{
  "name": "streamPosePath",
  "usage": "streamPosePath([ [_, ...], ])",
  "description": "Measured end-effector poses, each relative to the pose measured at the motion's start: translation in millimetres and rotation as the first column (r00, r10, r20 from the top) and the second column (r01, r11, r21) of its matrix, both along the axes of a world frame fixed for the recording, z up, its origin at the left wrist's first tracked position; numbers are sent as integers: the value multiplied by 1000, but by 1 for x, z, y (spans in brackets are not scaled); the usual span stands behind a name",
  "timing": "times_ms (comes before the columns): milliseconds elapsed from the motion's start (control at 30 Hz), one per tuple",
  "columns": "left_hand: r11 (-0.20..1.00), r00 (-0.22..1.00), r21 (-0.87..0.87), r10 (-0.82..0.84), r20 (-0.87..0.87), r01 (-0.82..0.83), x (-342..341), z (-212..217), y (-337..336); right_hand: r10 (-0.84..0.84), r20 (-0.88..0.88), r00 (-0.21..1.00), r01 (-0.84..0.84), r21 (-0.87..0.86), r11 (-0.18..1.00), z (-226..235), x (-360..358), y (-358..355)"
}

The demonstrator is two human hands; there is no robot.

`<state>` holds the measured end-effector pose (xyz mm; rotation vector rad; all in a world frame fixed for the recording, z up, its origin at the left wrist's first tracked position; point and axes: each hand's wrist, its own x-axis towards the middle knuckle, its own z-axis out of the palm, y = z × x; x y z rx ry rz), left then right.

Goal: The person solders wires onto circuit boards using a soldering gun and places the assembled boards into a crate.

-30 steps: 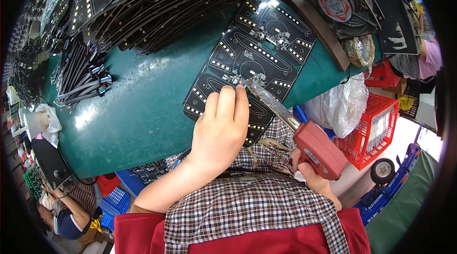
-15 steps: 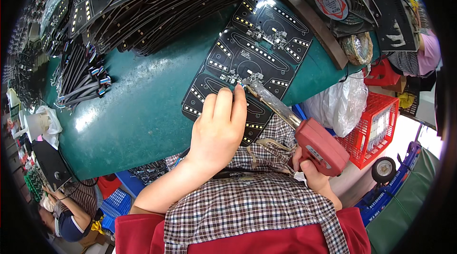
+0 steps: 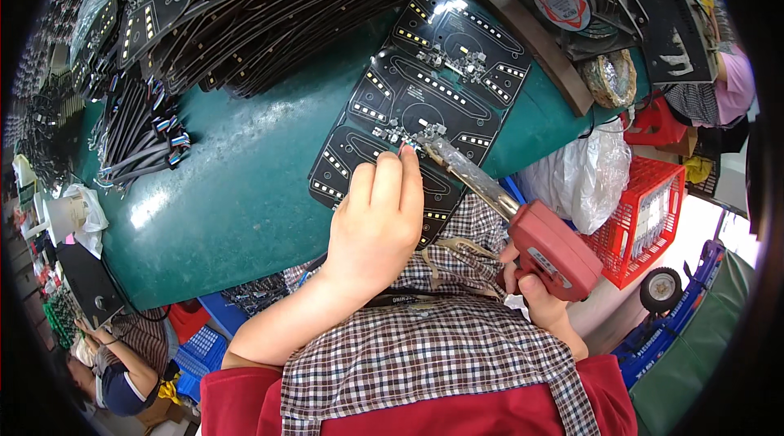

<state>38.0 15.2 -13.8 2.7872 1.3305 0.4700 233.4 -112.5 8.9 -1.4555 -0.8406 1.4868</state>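
Note:
A black circuit-board panel (image 3: 425, 93) with rows of small white LEDs lies slanted on the green table, its lower end over the front edge. My left hand (image 3: 371, 211) rests over it, closed, fingertips together at small coloured wire ends beside the middle row of metal parts. A dark cable (image 3: 315, 263) comes out beside my left wrist; most of it is hidden under the hand. In my right hand (image 3: 535, 297) is a red soldering gun (image 3: 554, 250), fingers wrapped round its handle. The gun's long metal barrel points up and left, its tip close to my left fingertips.
Stacked black boards (image 3: 286, 20) fill the table's back left, beside a bundle of dark cables (image 3: 143, 138). A fan (image 3: 563, 3), a dark bar (image 3: 531, 40) and a tape roll (image 3: 611, 78) stand at back right. A red crate (image 3: 645, 215) sits right of the table (image 3: 220, 215).
The board has shifted slightly to the left. The soldering gun's tip and my left fingertips stay near the same spot on it, and both grips are unchanged.

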Motion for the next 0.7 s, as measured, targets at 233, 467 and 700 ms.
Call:
streamPosePath([
  [233,999,1000,28,19,-9,-19,4,3,1,131,354,926,-142,3,990,-12,16,-19],
  [467,998,994,61,32,-105,-26,9,3,-2,-31,113,993,29,17,999,-1,2,-5],
  [700,1000,998,-4,16,55,-16,1,0,-1,-89,-72,993,91,20,996,6,-5,2],
])
